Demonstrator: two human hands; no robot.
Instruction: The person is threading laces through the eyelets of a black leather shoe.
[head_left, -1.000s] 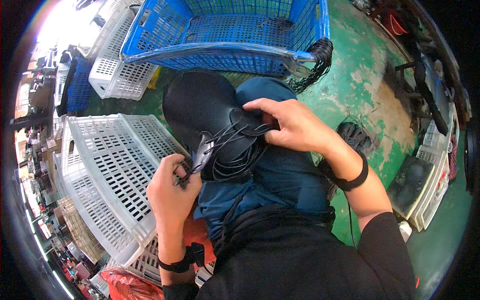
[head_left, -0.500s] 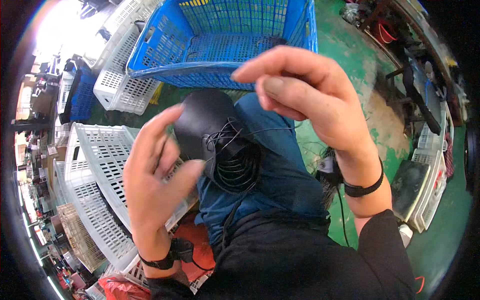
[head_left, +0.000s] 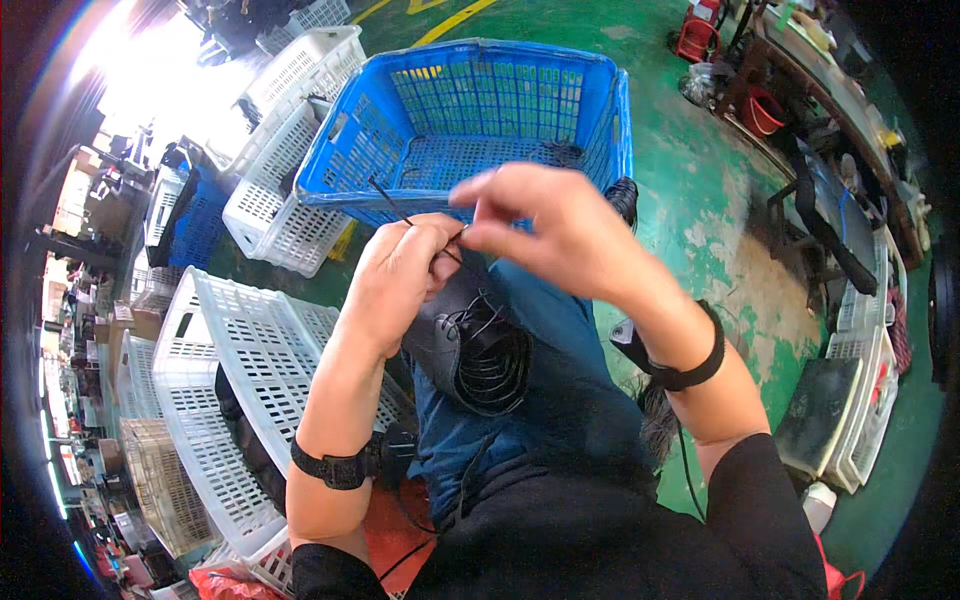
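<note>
On my lap rests a black shoe upper (head_left: 455, 335), with thin laces (head_left: 470, 318) criss-crossing it and curved layered edges around its opening. My left hand (head_left: 400, 270) is closed above it, pinching a black lace (head_left: 390, 200). One end of that lace sticks up past the knuckles, and another part shows below the fingertips. My right hand (head_left: 540, 225) is close by, its thumb beside the left fingertips. A gap shows between its thumb and forefinger, which is slightly blurred; the other fingers are curled.
A blue basket (head_left: 460, 200) stands ahead on the green floor, with dark items inside. White crates (head_left: 255, 350) are at my left, one holding something black. At the right are a workbench (head_left: 830, 85), a red bucket (head_left: 762, 112) and a low stack of crates (head_left: 850, 420).
Both hands were apart; now they meet above the shoe upper. My left hand has moved up and right and taken hold of a lace. The right hand has come down and left.
</note>
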